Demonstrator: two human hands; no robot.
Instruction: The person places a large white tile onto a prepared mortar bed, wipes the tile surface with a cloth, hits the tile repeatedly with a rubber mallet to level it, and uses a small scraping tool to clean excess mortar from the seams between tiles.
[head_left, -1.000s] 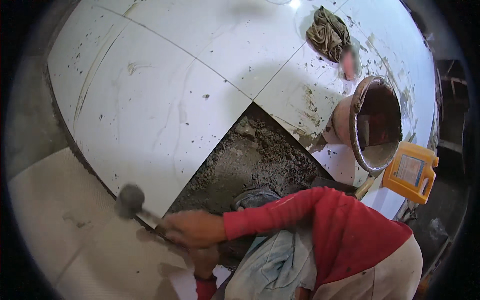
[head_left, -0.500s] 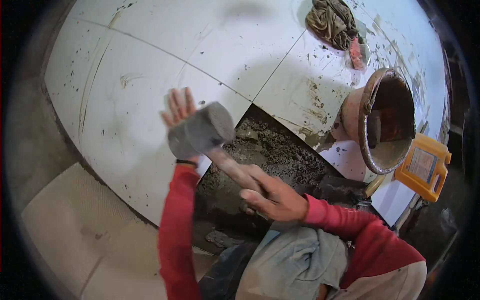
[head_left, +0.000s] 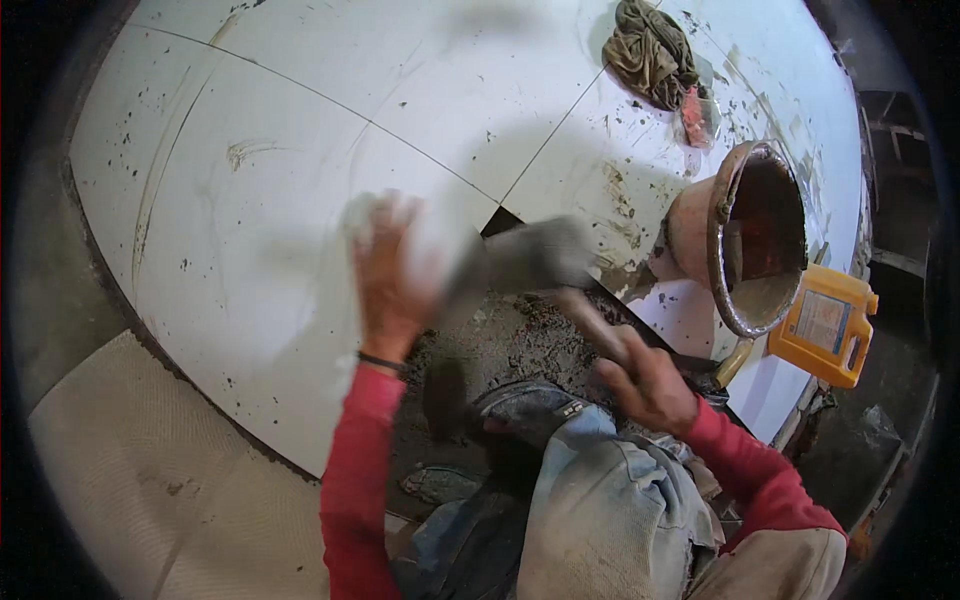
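Note:
My right hand [head_left: 655, 390] is closed round the wooden handle of a dark-headed mallet [head_left: 545, 258], its head blurred by motion above the bare mortar bed [head_left: 540, 335]. My left hand [head_left: 390, 285], also smeared, has its fingers stretched out over a large white floor tile [head_left: 240, 300], near the tile's edge beside the mortar. Whether its palm touches the tile I cannot tell. The mallet head hangs to the right of this hand, apart from the fingers. My bent leg covers part of the mortar bed's near side.
To the right stand a mortar-smeared bucket [head_left: 688, 228] and a yellow jug [head_left: 822, 330]. A tool with a yellowish handle [head_left: 734, 364] lies below the bucket. Farther off are a crumpled brown cloth [head_left: 650, 55] and a clear bag with something red [head_left: 697, 117]. Beige ridged flooring [head_left: 130, 450] lies at lower left.
The mallet has swung rightward, away from my left hand, with my right hand moving right too. My left hand has come out from behind the mallet head. My leg has shifted over the mortar.

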